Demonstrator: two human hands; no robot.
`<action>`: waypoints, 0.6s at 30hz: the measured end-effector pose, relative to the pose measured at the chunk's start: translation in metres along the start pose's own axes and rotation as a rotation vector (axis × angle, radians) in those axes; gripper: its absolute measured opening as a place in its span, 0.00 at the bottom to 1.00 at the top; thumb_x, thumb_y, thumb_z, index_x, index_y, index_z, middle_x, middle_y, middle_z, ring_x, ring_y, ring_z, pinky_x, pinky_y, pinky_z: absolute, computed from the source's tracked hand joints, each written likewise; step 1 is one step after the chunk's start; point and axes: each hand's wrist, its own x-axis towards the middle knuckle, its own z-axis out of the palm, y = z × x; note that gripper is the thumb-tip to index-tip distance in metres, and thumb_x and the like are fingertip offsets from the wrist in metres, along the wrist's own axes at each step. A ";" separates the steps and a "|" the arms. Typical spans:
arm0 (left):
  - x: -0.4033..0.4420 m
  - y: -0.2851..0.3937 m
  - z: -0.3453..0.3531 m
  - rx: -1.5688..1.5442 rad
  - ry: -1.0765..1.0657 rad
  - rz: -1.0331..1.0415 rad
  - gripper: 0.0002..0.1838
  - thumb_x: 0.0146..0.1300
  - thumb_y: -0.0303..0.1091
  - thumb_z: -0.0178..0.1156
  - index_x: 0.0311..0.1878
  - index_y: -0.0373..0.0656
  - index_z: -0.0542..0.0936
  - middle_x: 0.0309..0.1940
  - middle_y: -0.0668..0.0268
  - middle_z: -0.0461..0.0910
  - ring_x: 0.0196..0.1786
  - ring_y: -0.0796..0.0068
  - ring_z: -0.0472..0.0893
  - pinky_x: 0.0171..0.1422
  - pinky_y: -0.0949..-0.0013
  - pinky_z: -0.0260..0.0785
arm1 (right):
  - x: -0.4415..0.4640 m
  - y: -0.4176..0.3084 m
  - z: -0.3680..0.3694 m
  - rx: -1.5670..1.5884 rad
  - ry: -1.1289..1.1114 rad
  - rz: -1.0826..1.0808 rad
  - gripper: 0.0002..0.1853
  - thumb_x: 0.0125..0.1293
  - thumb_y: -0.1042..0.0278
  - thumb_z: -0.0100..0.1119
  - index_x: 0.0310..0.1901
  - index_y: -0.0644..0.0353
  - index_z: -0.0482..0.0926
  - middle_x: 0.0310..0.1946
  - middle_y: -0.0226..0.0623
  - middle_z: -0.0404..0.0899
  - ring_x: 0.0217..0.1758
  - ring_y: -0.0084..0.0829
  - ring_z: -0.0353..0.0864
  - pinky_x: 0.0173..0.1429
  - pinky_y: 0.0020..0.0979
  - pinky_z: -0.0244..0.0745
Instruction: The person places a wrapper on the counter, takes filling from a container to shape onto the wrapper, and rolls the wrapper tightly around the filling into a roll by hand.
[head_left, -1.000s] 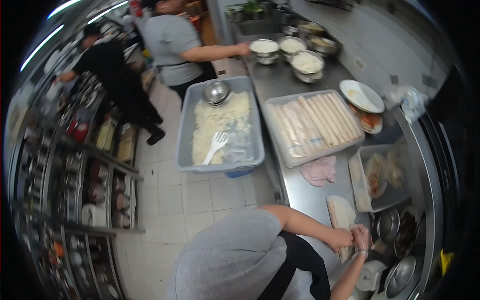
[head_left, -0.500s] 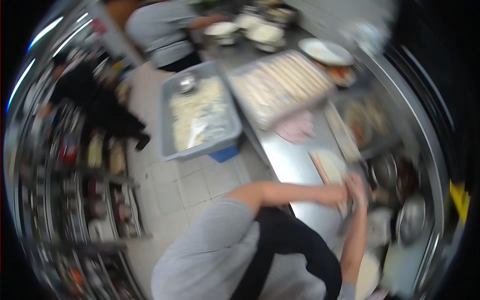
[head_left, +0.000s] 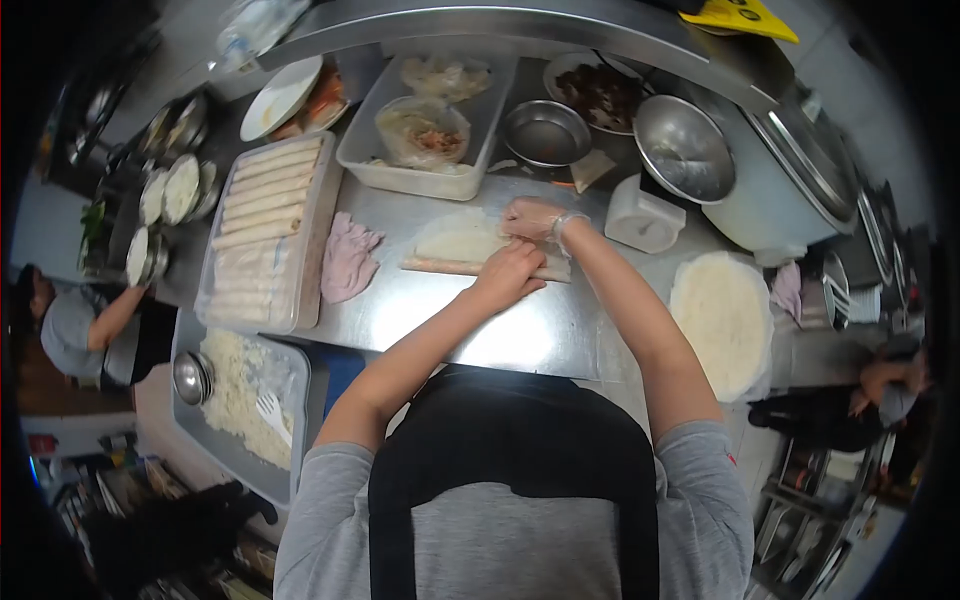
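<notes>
As hands [head_left: 511, 277] [head_left: 534, 218] touch roll [head_left: 430, 265], packet [head_left: 742, 18] print illegible

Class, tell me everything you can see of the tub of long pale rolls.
The tub is rectangular, open-topped and translucent, apparently plastic. Long rolls lie side by side inside; those nearest the person look hazier, perhaps under clear film. It rests upright on the metal counter, left of the pink cloth. Neither left hand nor right hand touches it.

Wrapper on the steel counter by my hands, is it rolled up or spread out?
Partly rolled: the pale wrapper lies spread flat, with a roll along its near edge under the left hand.
</notes>
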 end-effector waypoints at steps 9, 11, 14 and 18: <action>0.015 0.004 0.009 -0.097 -0.036 -0.024 0.16 0.51 0.38 0.71 0.38 0.37 0.82 0.37 0.50 0.80 0.45 0.51 0.78 0.52 0.54 0.69 | 0.011 0.008 0.021 -0.066 0.112 0.074 0.15 0.52 0.60 0.55 0.27 0.65 0.81 0.24 0.48 0.80 0.27 0.40 0.78 0.36 0.40 0.73; 0.012 0.008 0.016 -0.013 -0.012 0.039 0.17 0.53 0.41 0.68 0.38 0.37 0.83 0.36 0.49 0.81 0.44 0.50 0.79 0.50 0.53 0.70 | 0.004 0.003 0.022 -0.035 0.165 0.096 0.14 0.49 0.61 0.55 0.26 0.66 0.82 0.25 0.51 0.81 0.26 0.44 0.78 0.36 0.43 0.74; 0.012 0.007 0.016 0.036 -0.074 0.122 0.15 0.54 0.41 0.67 0.36 0.37 0.84 0.31 0.49 0.82 0.38 0.50 0.81 0.47 0.53 0.71 | 0.007 0.002 0.029 -0.067 0.199 0.112 0.16 0.48 0.60 0.56 0.28 0.66 0.83 0.26 0.52 0.81 0.28 0.46 0.80 0.37 0.44 0.74; 0.010 0.008 0.013 0.042 -0.069 0.130 0.13 0.54 0.39 0.67 0.33 0.37 0.84 0.27 0.50 0.82 0.34 0.50 0.81 0.46 0.52 0.71 | 0.009 -0.005 0.033 -0.148 0.195 0.159 0.16 0.49 0.61 0.57 0.30 0.66 0.84 0.32 0.52 0.84 0.34 0.49 0.83 0.42 0.45 0.77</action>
